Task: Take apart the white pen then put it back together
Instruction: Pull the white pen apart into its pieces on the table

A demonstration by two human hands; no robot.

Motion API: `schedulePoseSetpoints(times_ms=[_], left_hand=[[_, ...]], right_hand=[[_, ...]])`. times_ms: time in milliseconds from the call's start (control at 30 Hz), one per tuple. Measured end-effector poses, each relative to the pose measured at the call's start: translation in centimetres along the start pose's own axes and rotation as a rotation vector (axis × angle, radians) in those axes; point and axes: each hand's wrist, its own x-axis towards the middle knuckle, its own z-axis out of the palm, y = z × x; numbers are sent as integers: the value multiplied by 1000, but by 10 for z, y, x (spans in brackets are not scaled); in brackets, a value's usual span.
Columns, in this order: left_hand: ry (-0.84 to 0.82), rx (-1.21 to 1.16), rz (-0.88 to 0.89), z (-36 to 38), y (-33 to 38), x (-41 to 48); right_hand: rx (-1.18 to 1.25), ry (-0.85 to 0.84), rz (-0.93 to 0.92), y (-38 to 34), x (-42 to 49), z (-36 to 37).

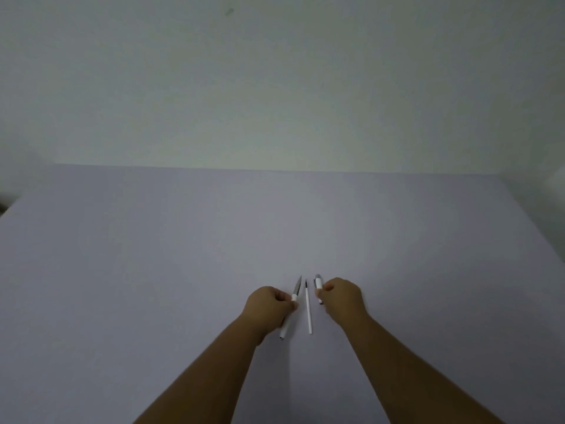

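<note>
Left hand [269,304] clenched on white plastic pen barrel with grey tapered tip [294,296]; right hand [342,296] grasping white cap end [318,284]; thin white refill [308,310] between, on lilac table [153,270].

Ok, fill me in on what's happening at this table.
A person is working on a white pen that is now in three pieces. The left hand grips the barrel, whose grey tip points away from the person. The right hand holds the shorter cap end. The thin refill lies loose on the table between the two hands, touching neither. So the pen is apart and not yet put back together.
</note>
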Motion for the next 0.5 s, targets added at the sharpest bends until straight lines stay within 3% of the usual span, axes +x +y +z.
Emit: schedulePoseSetpoints(times_ms=[333,433,500], left_hand=[[35,0,37,0,-2,2],[63,75,106,0,-1,1],[84,116,154,0,3,-1]], right_hand=[[61,79,29,4,-1,15],[197,133,-24,-3,-8,6],[409,48,-39,-13,-15,-1]])
